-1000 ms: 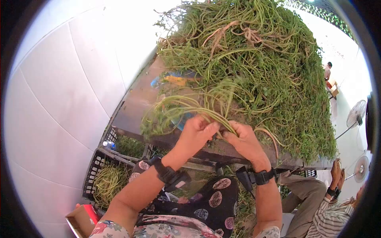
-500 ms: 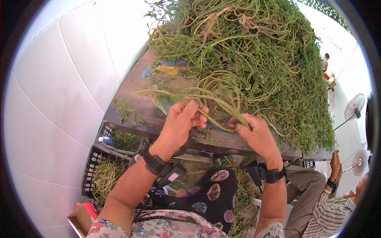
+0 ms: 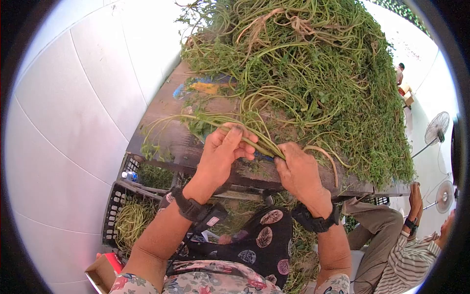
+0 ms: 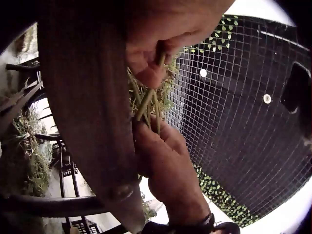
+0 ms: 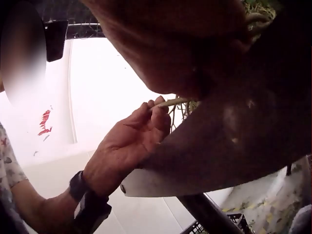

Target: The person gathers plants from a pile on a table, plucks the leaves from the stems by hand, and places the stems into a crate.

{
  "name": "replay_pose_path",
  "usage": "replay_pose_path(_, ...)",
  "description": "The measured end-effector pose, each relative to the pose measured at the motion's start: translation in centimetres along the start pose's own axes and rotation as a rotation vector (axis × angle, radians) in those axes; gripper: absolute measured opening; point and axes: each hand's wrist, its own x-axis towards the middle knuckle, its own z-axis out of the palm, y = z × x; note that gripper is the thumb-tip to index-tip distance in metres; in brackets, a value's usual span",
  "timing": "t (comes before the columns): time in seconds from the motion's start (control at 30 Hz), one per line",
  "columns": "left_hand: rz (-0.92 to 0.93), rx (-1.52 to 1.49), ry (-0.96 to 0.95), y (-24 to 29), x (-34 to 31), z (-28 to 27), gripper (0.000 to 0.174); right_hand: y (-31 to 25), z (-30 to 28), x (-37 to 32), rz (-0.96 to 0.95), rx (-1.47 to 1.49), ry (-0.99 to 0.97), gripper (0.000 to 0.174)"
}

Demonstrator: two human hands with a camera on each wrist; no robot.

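Stems (image 3: 267, 143) in a thin bunch, at the near edge of a table

A white wall (image 3: 73, 127) stands along the left side. Next to it is the table (image 3: 164, 110), with a dark, worn top. On this table lies a big pile (image 3: 318, 73) of green plants, which covers most of the far part and the right part. At the lower right sits another person (image 3: 409, 262) in a striped shirt, near two fans (image 3: 437, 128). Under the left end of the table is a black crate (image 3: 110, 213) with more plants inside, and below it a red and brown box (image 3: 100, 274).

The person's right hand (image 3: 299, 170) grips one end of the stems, with the fingers curled. The left hand (image 3: 219, 151) pinches them further along, narrow between thumb and forefinger – its other fingers are loosely bent. The leafy ends reach out to the left over the table top. Just to the right of the right hand lies a curved brownish stalk (image 3: 327, 158) – thicker than the stems. The smallest thing is a blue and white bottle (image 3: 129, 175) by the crate.
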Motion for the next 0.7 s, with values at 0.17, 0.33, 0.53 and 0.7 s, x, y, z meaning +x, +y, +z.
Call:
replay_pose_path(0.17,0.118,0.419,-0.037,-0.2,-2.4,1.8,0.024,0.7,1.5,0.1,0.120,0.022,0.157,0.023)
replay_pose_path(0.33,0.059,0.676,-0.245,-1.0,-6.5,3.9,0.032,2.8,2.2,0.9,0.156,0.147,0.231,0.021)
replay_pose_path(0.53,-0.136,0.627,-0.229,0.6,-7.2,3.7,0.037,3.1,1.2,0.7,0.261,0.432,0.176,0.021)
replay_pose_path(0.7,-0.133,0.596,-0.232,0.0,-8.0,2.6,0.040,2.6,-2.1,0.5,0.422,0.556,0.304,0.019)
